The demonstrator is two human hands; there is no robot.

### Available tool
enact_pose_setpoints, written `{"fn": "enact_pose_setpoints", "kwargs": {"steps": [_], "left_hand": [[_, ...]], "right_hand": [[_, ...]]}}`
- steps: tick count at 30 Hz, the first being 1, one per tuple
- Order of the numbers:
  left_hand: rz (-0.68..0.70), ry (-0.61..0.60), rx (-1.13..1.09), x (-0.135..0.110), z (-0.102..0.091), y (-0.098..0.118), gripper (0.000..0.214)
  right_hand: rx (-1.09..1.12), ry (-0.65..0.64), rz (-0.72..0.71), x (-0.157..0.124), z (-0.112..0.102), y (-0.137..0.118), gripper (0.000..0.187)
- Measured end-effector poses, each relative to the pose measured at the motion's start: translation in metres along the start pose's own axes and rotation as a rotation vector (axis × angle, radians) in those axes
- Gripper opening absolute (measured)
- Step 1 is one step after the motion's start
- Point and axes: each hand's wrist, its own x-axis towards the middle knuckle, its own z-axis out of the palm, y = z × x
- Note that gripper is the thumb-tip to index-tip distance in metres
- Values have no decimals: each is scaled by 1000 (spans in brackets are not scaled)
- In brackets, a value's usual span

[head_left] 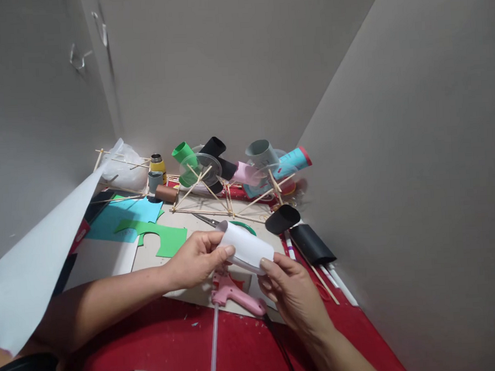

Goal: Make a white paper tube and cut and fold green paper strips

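Note:
Between both hands a white paper tube (250, 242) is held above the cardboard, tilted down to the right. My left hand (201, 257) pinches its left end, with the thumb on the outside and the fingers behind it. My right hand (288, 288) grips the lower right end between thumb and fingers. Just below the tube lies a pink hot glue gun (239, 298) with a clear glue stick (215, 342) sticking out of its back. Scissors with green handles (243, 226) lie behind the tube, partly hidden by it.
Behind stands a wooden stick frame (203, 211) with plastic discs and coloured paper tubes. Black paper tubes (312, 244) lie at right. Green paper offcuts (169, 240) and blue paper (124, 217) lie left. A large white sheet (48, 268) rises at far left. Grey walls enclose the red table (156, 340).

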Motion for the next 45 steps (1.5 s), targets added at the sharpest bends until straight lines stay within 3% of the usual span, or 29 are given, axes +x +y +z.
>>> {"fn": "enact_pose_setpoints", "kwargs": {"steps": [7, 17, 28, 42, 45], "left_hand": [[-56, 7, -5, 1, -1, -3, 38], [-20, 46, 104, 1, -3, -7, 33], [-22, 56, 87, 1, -2, -6, 30], [50, 96, 51, 2, 0, -3, 26], [75, 176, 104, 2, 0, 0, 28]], "right_hand": [[-99, -35, -98, 2, -5, 4, 26], [-225, -141, -90, 2, -4, 3, 34], [-313, -114, -177, -2, 1, -5, 33], [21, -50, -6, 3, 4, 0, 34], [38, -36, 6, 2, 8, -2, 37]]}}
